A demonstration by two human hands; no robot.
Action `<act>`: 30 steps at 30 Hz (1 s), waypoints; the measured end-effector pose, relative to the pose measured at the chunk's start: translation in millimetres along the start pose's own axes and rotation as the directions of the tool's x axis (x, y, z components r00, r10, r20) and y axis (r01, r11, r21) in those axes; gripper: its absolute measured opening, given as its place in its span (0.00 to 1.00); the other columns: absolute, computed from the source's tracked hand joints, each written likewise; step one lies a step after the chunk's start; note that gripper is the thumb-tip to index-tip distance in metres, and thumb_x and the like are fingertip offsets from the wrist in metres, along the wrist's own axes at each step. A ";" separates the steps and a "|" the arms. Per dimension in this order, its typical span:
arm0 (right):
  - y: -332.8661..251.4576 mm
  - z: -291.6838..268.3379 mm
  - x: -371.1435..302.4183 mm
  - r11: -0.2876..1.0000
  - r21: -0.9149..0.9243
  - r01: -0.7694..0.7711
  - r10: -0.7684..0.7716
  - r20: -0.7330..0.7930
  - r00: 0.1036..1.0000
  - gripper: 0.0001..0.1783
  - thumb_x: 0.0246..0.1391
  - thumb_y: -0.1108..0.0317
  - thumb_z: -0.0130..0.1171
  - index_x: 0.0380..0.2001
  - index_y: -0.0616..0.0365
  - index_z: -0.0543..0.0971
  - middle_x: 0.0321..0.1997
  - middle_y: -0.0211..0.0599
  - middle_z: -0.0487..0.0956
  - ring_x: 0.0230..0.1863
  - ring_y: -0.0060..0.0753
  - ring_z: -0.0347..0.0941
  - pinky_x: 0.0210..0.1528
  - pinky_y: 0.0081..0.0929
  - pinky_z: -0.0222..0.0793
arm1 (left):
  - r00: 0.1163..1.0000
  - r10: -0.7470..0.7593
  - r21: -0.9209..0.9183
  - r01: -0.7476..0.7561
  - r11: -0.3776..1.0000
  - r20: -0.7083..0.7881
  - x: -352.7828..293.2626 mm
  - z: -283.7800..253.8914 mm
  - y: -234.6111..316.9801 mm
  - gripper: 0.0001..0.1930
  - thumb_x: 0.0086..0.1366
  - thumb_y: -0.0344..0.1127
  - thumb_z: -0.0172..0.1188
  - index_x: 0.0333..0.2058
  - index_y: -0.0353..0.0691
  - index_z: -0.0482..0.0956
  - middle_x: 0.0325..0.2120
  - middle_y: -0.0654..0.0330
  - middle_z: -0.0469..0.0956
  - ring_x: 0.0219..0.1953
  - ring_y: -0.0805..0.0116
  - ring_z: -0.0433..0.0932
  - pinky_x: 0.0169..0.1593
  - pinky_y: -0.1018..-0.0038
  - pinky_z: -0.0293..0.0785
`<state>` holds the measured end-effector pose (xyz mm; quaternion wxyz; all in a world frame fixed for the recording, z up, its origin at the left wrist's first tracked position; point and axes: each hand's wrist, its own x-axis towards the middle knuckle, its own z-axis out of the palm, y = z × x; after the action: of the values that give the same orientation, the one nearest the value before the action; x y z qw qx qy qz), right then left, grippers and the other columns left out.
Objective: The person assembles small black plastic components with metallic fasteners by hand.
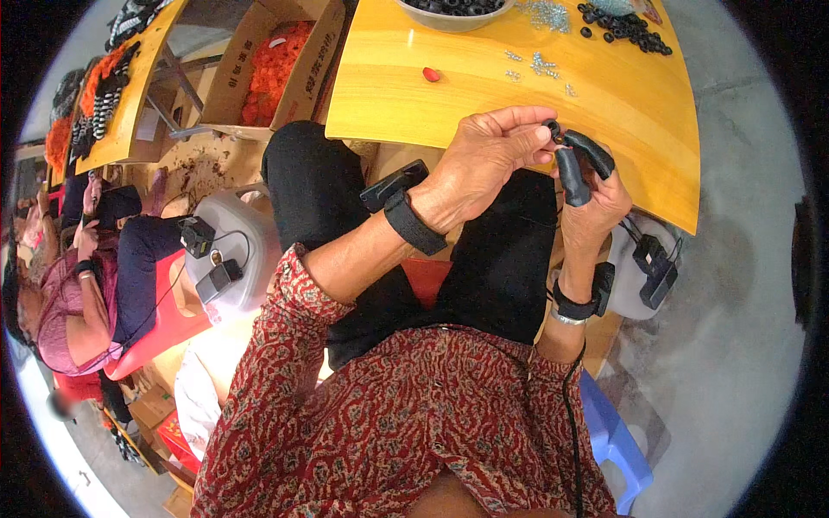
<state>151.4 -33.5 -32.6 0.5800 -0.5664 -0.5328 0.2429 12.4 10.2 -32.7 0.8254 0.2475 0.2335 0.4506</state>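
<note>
Over the near edge of the yellow table, my two hands meet. My left hand (492, 155) is closed, its thumb and forefinger pinching a small black round piece (552, 128) that looks like a ring or bead. My right hand (596, 200) is closed too, with black covers (591, 154) on its thumb and forefinger. Those covered tips press together right beside the black piece. A tiny brass-coloured spot shows between the hands; what the right fingertips grip is too small to make out.
On the yellow table (389, 95) lie loose black round pieces (635, 34), small silvery metal pieces (544, 65) and a red scrap (431, 75). A bowl (458, 19) of black pieces stands at the far edge. Left are a carton (315, 69) with orange material and a seated person (82, 302).
</note>
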 end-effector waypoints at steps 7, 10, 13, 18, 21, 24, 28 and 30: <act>-0.4 1.9 1.0 1.000 0.006 0.017 -0.017 -0.013 1.000 0.12 0.47 0.81 0.61 0.38 0.66 0.77 0.38 0.34 0.79 0.41 0.22 0.74 0.46 0.19 0.69 | 1.000 0.014 0.019 -0.014 1.000 0.005 -0.2 0.1 -1.2 0.13 0.63 0.26 0.54 0.46 0.32 0.74 0.39 0.56 0.77 0.39 0.70 0.77 0.44 0.77 0.75; 3.9 3.4 2.5 0.995 0.032 0.090 -0.089 -0.051 0.995 0.12 0.46 0.79 0.63 0.38 0.66 0.79 0.31 0.31 0.79 0.29 0.16 0.72 0.31 0.12 0.68 | 1.000 0.010 0.010 -0.010 1.000 0.004 -1.0 0.8 -0.7 0.13 0.63 0.27 0.54 0.47 0.32 0.74 0.39 0.57 0.77 0.39 0.71 0.76 0.44 0.77 0.75; 2.1 4.0 1.7 0.992 -0.032 0.118 -0.120 -0.055 0.991 0.12 0.46 0.79 0.63 0.37 0.66 0.79 0.30 0.31 0.79 0.28 0.16 0.72 0.31 0.12 0.68 | 1.000 0.010 0.001 -0.010 1.000 0.010 -2.3 1.9 0.4 0.13 0.63 0.27 0.54 0.47 0.32 0.74 0.38 0.58 0.77 0.39 0.71 0.76 0.44 0.77 0.75; 7.3 2.0 -0.3 0.998 0.024 0.052 -0.051 -0.049 0.998 0.11 0.47 0.79 0.62 0.37 0.66 0.78 0.37 0.33 0.79 0.38 0.22 0.74 0.43 0.18 0.69 | 1.000 -0.001 0.024 0.001 1.000 0.005 -3.7 4.1 3.4 0.14 0.63 0.28 0.54 0.47 0.32 0.74 0.38 0.58 0.77 0.39 0.71 0.76 0.45 0.77 0.75; 2.7 2.3 -1.2 0.999 0.047 0.022 -0.021 -0.033 0.999 0.11 0.47 0.79 0.62 0.37 0.66 0.78 0.36 0.32 0.79 0.37 0.21 0.74 0.41 0.17 0.69 | 1.000 0.006 0.101 -0.004 0.995 -0.025 -2.6 2.5 2.3 0.14 0.63 0.28 0.55 0.48 0.32 0.74 0.39 0.58 0.78 0.39 0.72 0.76 0.44 0.78 0.75; 0.9 3.8 -1.4 0.996 0.091 0.016 -0.013 -0.037 0.999 0.11 0.46 0.79 0.62 0.36 0.65 0.78 0.35 0.31 0.78 0.36 0.20 0.73 0.40 0.16 0.69 | 1.000 0.017 0.140 -0.013 0.990 -0.026 -2.8 1.6 1.6 0.14 0.63 0.28 0.54 0.47 0.31 0.74 0.38 0.58 0.78 0.38 0.72 0.77 0.44 0.78 0.76; 3.7 2.5 -4.0 0.996 0.094 -0.004 0.009 -0.050 0.999 0.11 0.46 0.79 0.63 0.36 0.66 0.78 0.34 0.30 0.78 0.35 0.19 0.72 0.38 0.16 0.68 | 0.999 0.016 0.168 -0.012 0.986 -0.027 -3.1 3.9 1.2 0.14 0.63 0.28 0.54 0.48 0.30 0.74 0.37 0.58 0.78 0.38 0.73 0.76 0.44 0.78 0.76; 5.1 1.9 -2.8 0.998 -0.037 0.058 -0.060 -0.044 0.997 0.10 0.46 0.79 0.63 0.35 0.65 0.78 0.33 0.30 0.78 0.33 0.20 0.72 0.36 0.15 0.68 | 0.999 0.030 0.196 -0.022 0.980 -0.038 -3.2 4.7 1.2 0.15 0.64 0.29 0.53 0.48 0.30 0.73 0.37 0.57 0.77 0.38 0.73 0.76 0.44 0.78 0.76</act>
<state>150.5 -33.9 -38.6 0.5885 -0.5660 -0.5404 0.2032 12.9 7.1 -27.8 0.7861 0.3214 0.2900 0.4411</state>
